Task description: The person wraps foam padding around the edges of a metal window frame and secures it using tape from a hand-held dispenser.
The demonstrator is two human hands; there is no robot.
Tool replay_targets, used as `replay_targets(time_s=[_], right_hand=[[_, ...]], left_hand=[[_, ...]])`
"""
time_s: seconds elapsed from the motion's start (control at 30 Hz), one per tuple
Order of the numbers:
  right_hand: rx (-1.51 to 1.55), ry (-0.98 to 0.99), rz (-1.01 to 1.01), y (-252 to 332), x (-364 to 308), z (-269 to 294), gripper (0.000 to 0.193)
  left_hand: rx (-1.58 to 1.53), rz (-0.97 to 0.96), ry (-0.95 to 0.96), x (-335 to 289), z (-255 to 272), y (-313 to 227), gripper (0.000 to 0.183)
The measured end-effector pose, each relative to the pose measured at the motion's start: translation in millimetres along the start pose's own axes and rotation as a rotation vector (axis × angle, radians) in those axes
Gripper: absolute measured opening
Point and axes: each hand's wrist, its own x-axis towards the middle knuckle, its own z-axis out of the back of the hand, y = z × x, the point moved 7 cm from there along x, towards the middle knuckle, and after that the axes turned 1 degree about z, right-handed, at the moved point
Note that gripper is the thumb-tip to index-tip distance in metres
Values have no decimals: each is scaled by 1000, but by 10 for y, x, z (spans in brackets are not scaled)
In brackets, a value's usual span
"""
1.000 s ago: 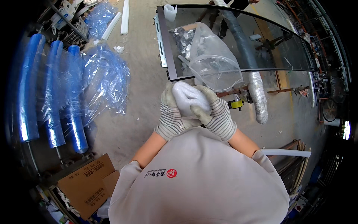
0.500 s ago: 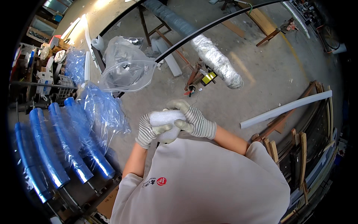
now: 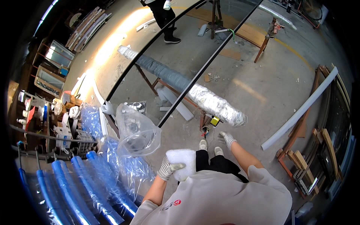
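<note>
My left hand [image 3: 168, 168], in a grey-striped work glove, is closed round the left side of a white, rounded bundle [image 3: 183, 161] that looks like rolled foam wrap, with its thumb across the front. The bundle is close to my body at the waist. Away to the right, my right hand [image 3: 227, 139] wears a matching glove and holds nothing, its fingers stretched out. Below it are my shoes on the concrete floor. Beyond that hand lies the end of a long roll wrapped in silver foil [image 3: 217, 104], with a small yellow-and-black thing [image 3: 215, 120] beside it.
A dark-framed glass panel [image 3: 180, 52] spans ahead, above the long roll. Clear plastic bags [image 3: 137, 131] hang at its near-left corner. Blue film rolls [image 3: 71, 191] sit on a rack at left. A white foam tube [image 3: 300, 108] leans by timber at right. Another person [image 3: 163, 17] stands far off.
My right hand has let go of the white bundle and moved right, its fingers opening. The left hand keeps the bundle. The view has shifted, showing my shoes and a distant person.
</note>
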Motion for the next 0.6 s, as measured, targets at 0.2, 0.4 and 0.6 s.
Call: replay_targets(time_s=[0.2,0.4,0.6], right_hand=[[-480,-287,139,683,215,-240,41],[-497,-443,88,698,548,-470,42],[-48,-421,77,435,753,-494,42]], left_hand=[[51,15,11,268,337,-52,43],[-24,77,16,430,421,-186,48],[2,212,51,665,308,-114,55]])
